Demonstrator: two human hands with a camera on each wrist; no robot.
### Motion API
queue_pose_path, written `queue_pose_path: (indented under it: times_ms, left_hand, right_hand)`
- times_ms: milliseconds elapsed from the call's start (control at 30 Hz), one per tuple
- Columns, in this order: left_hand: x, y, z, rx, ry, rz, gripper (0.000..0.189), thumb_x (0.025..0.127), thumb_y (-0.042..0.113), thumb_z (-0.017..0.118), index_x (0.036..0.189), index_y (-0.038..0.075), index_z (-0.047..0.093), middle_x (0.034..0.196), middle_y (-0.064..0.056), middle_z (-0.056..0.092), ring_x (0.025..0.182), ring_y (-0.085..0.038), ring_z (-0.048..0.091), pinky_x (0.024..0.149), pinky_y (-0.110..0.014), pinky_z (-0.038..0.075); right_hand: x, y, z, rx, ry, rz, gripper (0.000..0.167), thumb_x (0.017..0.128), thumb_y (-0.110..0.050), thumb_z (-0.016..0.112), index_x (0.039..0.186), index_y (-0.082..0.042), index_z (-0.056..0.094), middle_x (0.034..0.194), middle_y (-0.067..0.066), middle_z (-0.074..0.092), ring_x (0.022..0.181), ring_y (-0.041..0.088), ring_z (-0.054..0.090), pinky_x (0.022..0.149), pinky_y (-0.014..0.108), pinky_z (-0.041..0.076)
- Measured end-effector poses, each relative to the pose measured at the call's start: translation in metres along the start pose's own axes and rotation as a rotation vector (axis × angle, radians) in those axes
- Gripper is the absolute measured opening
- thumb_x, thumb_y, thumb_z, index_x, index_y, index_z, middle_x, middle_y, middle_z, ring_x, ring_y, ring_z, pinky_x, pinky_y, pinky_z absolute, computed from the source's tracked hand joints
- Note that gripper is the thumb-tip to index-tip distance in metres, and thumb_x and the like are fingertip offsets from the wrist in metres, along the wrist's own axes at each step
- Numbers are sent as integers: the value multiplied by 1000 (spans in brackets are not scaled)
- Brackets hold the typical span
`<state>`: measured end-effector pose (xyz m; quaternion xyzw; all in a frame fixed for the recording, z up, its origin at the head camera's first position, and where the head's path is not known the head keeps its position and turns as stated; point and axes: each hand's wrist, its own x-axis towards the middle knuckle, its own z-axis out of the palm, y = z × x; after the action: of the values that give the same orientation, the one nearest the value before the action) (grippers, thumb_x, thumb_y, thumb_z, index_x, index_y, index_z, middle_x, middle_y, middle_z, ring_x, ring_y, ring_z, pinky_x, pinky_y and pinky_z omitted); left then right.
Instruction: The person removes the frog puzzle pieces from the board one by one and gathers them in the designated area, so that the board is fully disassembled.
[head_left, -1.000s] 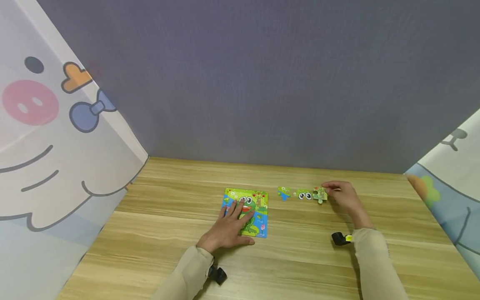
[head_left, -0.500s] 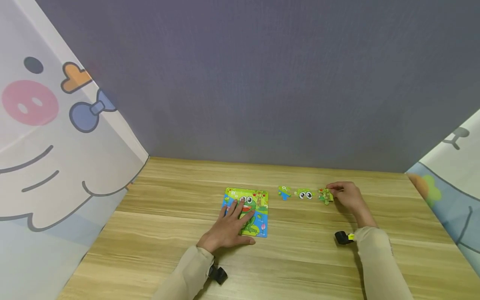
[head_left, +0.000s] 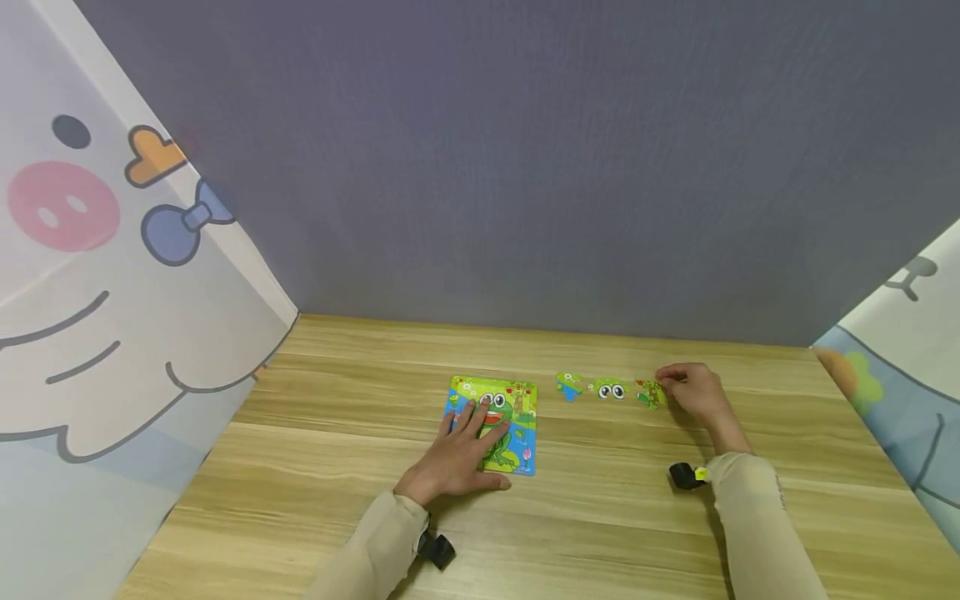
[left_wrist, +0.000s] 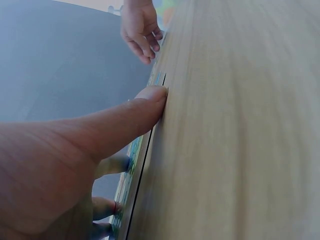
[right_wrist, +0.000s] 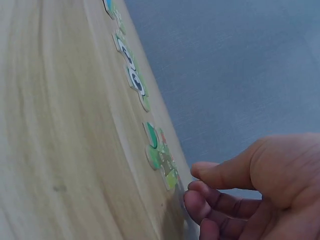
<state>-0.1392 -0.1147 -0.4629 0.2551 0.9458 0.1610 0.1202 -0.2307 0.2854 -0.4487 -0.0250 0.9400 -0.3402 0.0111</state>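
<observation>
My left hand (head_left: pixel 456 460) rests with spread fingers on a frog jigsaw puzzle (head_left: pixel 525 429), covering part of the picture; the thumb lies off its lower edge on the table. At the right, my right hand (head_left: pixel 693 393) is beside a green puzzle piece (head_left: pixel 648 395) with a tree on it. In the right wrist view that piece (right_wrist: pixel 162 157) lies on the wood, and the loosely bent fingers and thumb of the right hand (right_wrist: pixel 250 195) are just off its end, holding nothing. Left of it lie a piece with frog eyes (head_left: pixel 609 389) and a blue-green piece (head_left: pixel 568 386).
The wooden table (head_left: pixel 315 400) meets a grey upright panel (head_left: pixel 525 167) behind the pieces. Cartoon-printed curtains (head_left: pixel 75 333) hang at both sides. Small black cameras (head_left: pixel 437 550) are strapped at the wrists.
My right hand has drawn the tree piece rightward, away from the eyes piece, turned it flat in line with the others and let it go. The left hand stays put.
</observation>
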Motion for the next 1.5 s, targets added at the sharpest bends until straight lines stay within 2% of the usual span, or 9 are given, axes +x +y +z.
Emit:
queue_pose_path:
  times_ms: [133,233,300,500,667,833,1100,1333,1500]
  left_hand:
    - [-1,0,0,-4,3,3,83,90,57,66,157,19,36,169,-20,10,156,-46,12,120,-69,15]
    - [-2,0,0,-14,1,3,83,90,56,67,157,19,35,169,-20,9,156,-46,11,121,-69,15]
    - [-2,0,0,-25,-1,1,83,90,57,66,157,19,35,169,-20,8,156,-46,9,121,-69,14]
    - [-1,0,0,-50,6,1,86,89,57,67,158,18,32,169,-21,5,156,-46,6,121,-69,12]
    - [1,1,0,-66,15,6,88,89,56,68,158,18,31,169,-23,4,156,-47,1,121,-70,10]
    - [-3,-1,-1,-73,40,-13,88,87,55,71,158,19,32,168,-26,5,154,-51,1,119,-72,11]
    - [-20,-5,-4,-80,69,-48,91,86,56,72,159,25,28,166,-31,2,153,-55,1,118,-73,12]
    - [-34,-14,-3,-98,67,-79,91,85,55,72,158,20,31,165,-33,4,152,-56,3,118,-73,14]
    - [-41,-17,-3,-105,73,-80,90,86,55,72,158,20,32,165,-33,4,152,-56,5,118,-73,14]
  right_hand:
    - [-2,-5,1,-24,23,-12,27,99,-10,57,114,7,70,111,29,71,97,40,67,71,31,50]
    - [-5,-13,4,-32,35,-38,27,99,-11,57,115,7,70,114,30,70,103,45,66,73,36,54]
    - [-6,-21,5,-26,38,-62,27,99,-10,58,115,7,70,112,30,71,101,45,67,73,38,56]
    - [-6,-48,11,14,35,-103,27,98,-9,59,116,8,69,107,27,73,94,40,70,69,34,56]
    - [-5,-64,19,51,31,-131,27,99,-10,60,118,6,69,112,27,72,95,38,70,75,41,58]
    - [-3,-82,38,105,-2,-143,26,98,-11,62,118,4,70,111,24,73,94,35,70,78,43,58]
    - [-4,-115,71,161,-70,-194,24,97,-11,63,116,2,71,109,20,73,92,31,70,79,42,58]
    - [-6,-142,101,174,-122,-200,22,96,-10,63,115,-1,72,108,14,73,93,25,69,81,39,57]
    - [-8,-159,121,211,-137,-220,20,95,-8,65,112,-1,73,107,13,74,91,23,69,80,39,57]
